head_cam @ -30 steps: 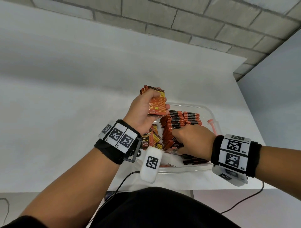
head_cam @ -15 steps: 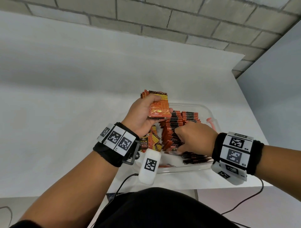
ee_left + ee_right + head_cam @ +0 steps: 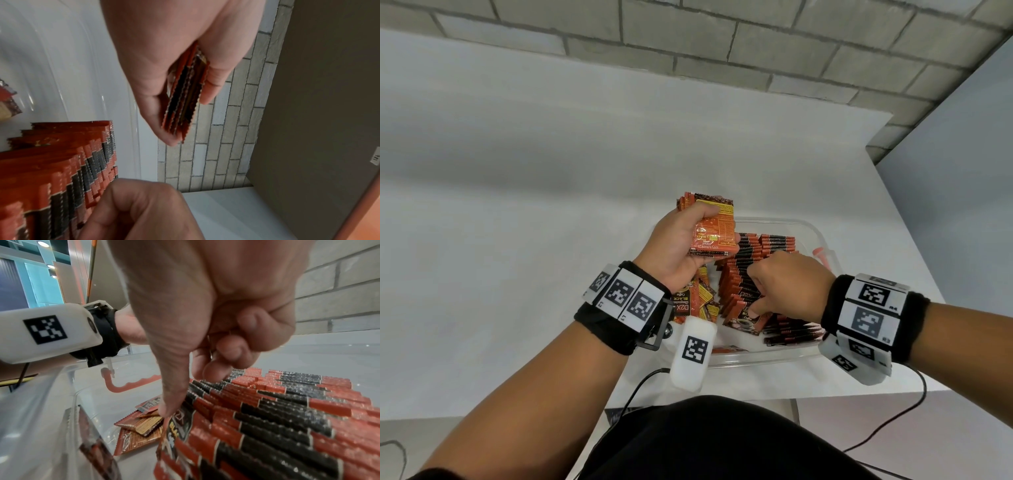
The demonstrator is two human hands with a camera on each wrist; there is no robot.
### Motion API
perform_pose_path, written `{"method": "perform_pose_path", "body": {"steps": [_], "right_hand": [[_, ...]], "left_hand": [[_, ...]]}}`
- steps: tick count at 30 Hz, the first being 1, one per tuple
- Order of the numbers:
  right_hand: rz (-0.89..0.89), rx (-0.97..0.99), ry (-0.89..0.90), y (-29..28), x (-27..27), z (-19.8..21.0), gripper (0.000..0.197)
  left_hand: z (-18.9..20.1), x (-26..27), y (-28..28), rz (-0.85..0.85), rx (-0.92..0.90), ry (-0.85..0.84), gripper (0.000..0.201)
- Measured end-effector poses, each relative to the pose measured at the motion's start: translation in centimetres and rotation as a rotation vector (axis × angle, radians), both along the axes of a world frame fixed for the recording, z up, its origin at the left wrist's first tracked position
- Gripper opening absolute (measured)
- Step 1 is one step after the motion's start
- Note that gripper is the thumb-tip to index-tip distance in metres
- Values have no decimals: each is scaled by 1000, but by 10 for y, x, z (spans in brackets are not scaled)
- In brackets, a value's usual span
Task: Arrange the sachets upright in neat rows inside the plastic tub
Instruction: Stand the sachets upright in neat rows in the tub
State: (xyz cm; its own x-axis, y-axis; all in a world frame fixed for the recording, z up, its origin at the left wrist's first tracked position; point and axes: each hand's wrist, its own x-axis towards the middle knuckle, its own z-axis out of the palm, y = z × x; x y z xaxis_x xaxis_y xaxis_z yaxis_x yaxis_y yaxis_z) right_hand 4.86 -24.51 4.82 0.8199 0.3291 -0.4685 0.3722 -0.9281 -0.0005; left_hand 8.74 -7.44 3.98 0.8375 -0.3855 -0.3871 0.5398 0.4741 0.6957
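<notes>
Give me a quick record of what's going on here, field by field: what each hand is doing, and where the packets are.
Left hand: holds a stack of sachets above the tub, thumb across the front.
Right hand: fingers curled, thumb pressing down on the front sachet of the row; grip on it unclear.
Plastic tub: clear, on a white table.
Upright rows: red-and-black sachets on edge, leaning slightly.
Loose sachets: lying flat on the tub floor beside the rows.
Tub handle: pink.

Head view looks down from above — both wrist views sit close, sharing the sachet rows [image 3: 61, 170].
</notes>
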Motion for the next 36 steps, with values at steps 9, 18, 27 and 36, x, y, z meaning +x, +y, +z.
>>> {"method": "perform_pose_path", "body": {"steps": [9, 18, 27, 36], "right_hand": [[-92, 79, -26, -1, -1, 22, 29], [-601, 912, -43, -3, 16, 51, 28], [-464, 1125, -454, -9, 15, 52, 17], [-211, 888, -353, -7, 5, 51, 14]], "left_hand": [[0, -1, 2, -40, 13, -40, 12], [8, -6, -3, -138, 23, -175, 34], [10, 0, 2, 31, 32, -39, 47], [14, 2, 3, 74, 64, -196, 25]]}}
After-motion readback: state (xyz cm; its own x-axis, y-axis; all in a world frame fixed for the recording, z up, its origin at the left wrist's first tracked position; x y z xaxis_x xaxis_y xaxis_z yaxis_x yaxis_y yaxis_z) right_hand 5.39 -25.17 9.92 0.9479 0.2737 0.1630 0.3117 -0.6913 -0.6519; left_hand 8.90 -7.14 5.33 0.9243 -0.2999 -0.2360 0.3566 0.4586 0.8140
